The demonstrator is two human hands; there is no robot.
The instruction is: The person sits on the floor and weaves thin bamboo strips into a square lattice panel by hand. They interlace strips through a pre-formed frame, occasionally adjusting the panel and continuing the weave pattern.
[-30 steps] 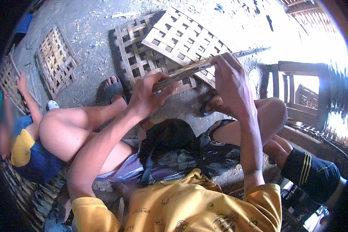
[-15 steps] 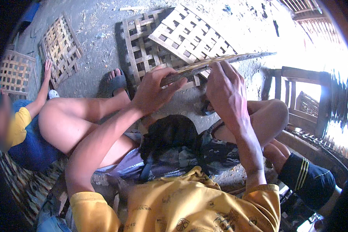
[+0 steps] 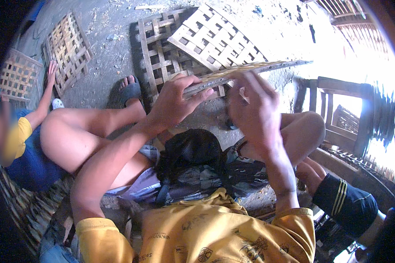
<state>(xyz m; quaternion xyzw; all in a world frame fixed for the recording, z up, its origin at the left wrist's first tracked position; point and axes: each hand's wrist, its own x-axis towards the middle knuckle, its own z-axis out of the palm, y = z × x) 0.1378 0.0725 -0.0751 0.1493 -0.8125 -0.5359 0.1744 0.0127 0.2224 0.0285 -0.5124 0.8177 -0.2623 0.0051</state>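
A woven bamboo panel [image 3: 278,65] is held up in front of my knees, seen nearly edge-on with its narrow rim toward me. My left hand [image 3: 174,100] grips its left end, fingers over the top and thumb along the near edge. My right hand [image 3: 255,107] is at the panel's near edge, blurred, its fingers curled. Something small and pale shows between those fingers, too smeared to name. Beyond the panel, a pale open-weave slatted panel [image 3: 217,37] lies overlapping a darker one [image 3: 156,44] on the ground.
Two more woven panels, one tilted [image 3: 68,52] and one squarish [image 3: 19,72], are at the left beside another person in a yellow sleeve [image 3: 19,138]. A wooden frame [image 3: 344,83] stands at the right. Another person's leg in dark shorts [image 3: 349,199] is at the lower right.
My right hand has turned and shifted slightly down along the panel's edge, and the pale bit between its fingers now shows. My left hand keeps its grip on the panel.
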